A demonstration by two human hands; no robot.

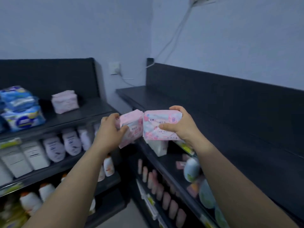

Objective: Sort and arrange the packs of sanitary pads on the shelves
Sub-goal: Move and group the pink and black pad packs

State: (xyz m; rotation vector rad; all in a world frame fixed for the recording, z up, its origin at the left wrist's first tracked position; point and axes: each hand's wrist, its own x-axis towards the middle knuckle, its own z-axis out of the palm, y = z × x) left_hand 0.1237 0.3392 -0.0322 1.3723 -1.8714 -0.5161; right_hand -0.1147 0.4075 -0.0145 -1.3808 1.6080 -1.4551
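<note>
1. A pink, soft plastic-wrapped pack of sanitary pads (133, 123) is gripped by the left hand (111, 130). The fingers are curled over its upper left edge and the thumb is pressed on its front face. The pack is tilted, with its lower corner pointing down.
2. A second pack in pink and pale blue film (158, 125) is held by the right hand (181, 127), with the fingers wrapped over its top right corner and the thumb laid across the front.
3. Printed characters are seen on the face of this second pack, along with a round pink badge near its upper right corner. The print is too blurred to be read.
4. Both packs are held in the air side by side, with their inner edges touching or very nearly so. They are in front of the left end of the black right-hand shelving unit (164, 99), near the corner where it meets the black left-hand shelving unit (92, 107).
5. A white pack (158, 148) is seen just below the second pack, at the front edge of a lower shelf of the right-hand unit, and is partly hidden.
6. A stack of pale pink packs (65, 102) is placed on the top shelf of the left-hand unit, towards its right end.
7. Blue and white wrapped packs (19, 109) are piled at the left end of the same shelf.
8. A row of white bottles (54, 147) is ranged along the shelf beneath.
</note>
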